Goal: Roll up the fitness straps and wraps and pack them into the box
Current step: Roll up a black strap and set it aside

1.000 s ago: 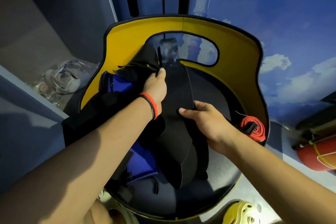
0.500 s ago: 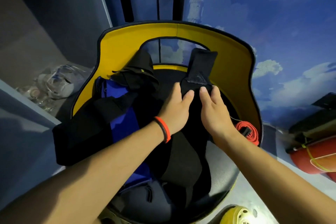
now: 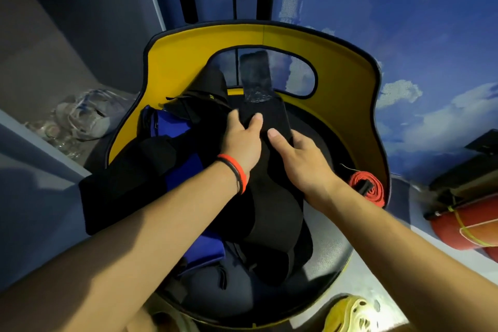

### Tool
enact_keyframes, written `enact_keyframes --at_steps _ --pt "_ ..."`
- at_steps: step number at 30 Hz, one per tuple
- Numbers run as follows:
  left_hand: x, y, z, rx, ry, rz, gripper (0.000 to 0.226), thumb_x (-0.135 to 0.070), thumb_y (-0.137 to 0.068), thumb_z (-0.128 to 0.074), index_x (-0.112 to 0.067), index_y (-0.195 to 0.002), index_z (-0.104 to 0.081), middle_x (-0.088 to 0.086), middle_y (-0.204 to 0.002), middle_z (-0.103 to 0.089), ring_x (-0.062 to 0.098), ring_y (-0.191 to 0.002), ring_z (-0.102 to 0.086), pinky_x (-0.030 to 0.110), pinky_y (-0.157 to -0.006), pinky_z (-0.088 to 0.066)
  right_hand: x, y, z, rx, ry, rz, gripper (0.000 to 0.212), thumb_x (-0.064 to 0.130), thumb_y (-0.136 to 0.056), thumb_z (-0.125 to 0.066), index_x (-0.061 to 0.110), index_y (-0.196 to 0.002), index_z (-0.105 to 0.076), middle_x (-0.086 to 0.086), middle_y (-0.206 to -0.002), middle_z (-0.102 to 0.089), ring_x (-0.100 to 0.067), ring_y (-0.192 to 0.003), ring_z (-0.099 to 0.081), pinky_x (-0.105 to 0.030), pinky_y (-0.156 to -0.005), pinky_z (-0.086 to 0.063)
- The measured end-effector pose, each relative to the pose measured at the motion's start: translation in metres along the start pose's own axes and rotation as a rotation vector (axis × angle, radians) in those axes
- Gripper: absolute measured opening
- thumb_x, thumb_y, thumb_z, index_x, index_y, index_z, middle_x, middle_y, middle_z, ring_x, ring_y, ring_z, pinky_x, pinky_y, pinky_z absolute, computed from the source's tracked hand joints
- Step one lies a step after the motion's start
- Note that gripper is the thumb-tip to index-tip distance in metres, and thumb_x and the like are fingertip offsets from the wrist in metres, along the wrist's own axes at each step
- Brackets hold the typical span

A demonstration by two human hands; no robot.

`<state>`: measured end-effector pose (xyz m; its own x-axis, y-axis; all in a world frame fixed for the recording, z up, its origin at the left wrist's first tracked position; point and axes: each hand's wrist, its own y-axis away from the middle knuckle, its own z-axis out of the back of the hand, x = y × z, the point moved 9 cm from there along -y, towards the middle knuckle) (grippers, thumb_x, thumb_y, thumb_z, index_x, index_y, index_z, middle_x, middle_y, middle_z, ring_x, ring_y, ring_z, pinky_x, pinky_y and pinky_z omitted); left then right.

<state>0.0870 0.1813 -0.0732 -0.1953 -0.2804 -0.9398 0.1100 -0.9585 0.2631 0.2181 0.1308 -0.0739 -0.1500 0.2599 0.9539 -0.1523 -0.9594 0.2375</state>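
Observation:
A long black wrap [image 3: 272, 213] lies lengthwise over the seat of a yellow-backed chair [image 3: 336, 75]. Its far end [image 3: 254, 75] has a grey hook-and-loop patch and sticks up through the backrest opening. My left hand [image 3: 242, 140], with an orange band on the wrist, pinches the wrap's left edge near that end. My right hand [image 3: 301, 159] presses on the wrap from the right, thumb on top. A black and blue wrap pile [image 3: 172, 164] lies to the left on the seat. A rolled red strap [image 3: 367, 188] sits at the seat's right edge.
A red cylinder [image 3: 469, 229] lies on the floor at the right, with a dark box [image 3: 471, 170] behind it. Clear plastic bags [image 3: 80, 118] lie on a ledge at the left. A yellow shoe [image 3: 355, 312] shows at the bottom. The wall behind has painted clouds.
Both hands slid up the black wrap toward its far end. The patch end first folded toward me, then stood up again through the backrest opening.

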Motion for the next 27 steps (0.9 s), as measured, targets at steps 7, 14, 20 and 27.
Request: enact_keyframes --at_steps 7,14,20,27 --pt "0.031 0.026 -0.018 0.229 0.042 0.274 0.071 -0.04 -0.098 -0.061 -0.015 -0.156 -0.029 0.004 -0.153 -0.043 0.018 -0.134 -0.045 0.031 -0.107 -0.038 -0.009 -0.016 0.008 0.01 0.023 -0.1 0.03 0.052 -0.103 -0.05 0.03 -0.115 -0.068 0.01 -0.121 -0.07 -0.017 -0.117 -0.063 -0.038 -0.107 -0.046" --pt "0.016 -0.021 0.044 -0.018 -0.115 0.236 0.068 -0.046 -0.103 -0.046 -0.013 -0.158 -0.022 0.011 -0.159 -0.034 0.029 -0.144 -0.036 0.033 -0.111 -0.031 0.0 0.006 0.002 -0.016 0.297 -0.036 0.047 0.064 -0.093 -0.058 0.017 -0.089 -0.056 -0.001 -0.089 -0.065 -0.018 -0.074 -0.064 -0.031 -0.063 -0.049" --pt "0.009 -0.026 0.054 -0.094 -0.028 0.139 0.067 -0.046 -0.104 -0.044 -0.02 -0.159 -0.018 0.008 -0.16 -0.033 0.027 -0.145 -0.035 0.036 -0.113 -0.03 -0.026 0.037 -0.039 0.39 -0.15 -0.118 0.009 0.011 -0.089 -0.077 0.008 -0.097 -0.075 -0.005 -0.101 -0.078 -0.024 -0.096 -0.074 -0.033 -0.089 -0.059" --pt "0.009 -0.029 0.051 -0.134 0.048 0.108 0.068 -0.047 -0.104 -0.044 -0.021 -0.16 -0.015 0.008 -0.161 -0.031 0.028 -0.144 -0.036 0.039 -0.113 -0.032 -0.005 0.04 -0.021 0.25 0.162 0.088 0.036 0.044 -0.105 -0.053 0.008 -0.108 -0.057 -0.001 -0.099 -0.07 -0.012 -0.098 -0.066 -0.041 -0.094 -0.05"
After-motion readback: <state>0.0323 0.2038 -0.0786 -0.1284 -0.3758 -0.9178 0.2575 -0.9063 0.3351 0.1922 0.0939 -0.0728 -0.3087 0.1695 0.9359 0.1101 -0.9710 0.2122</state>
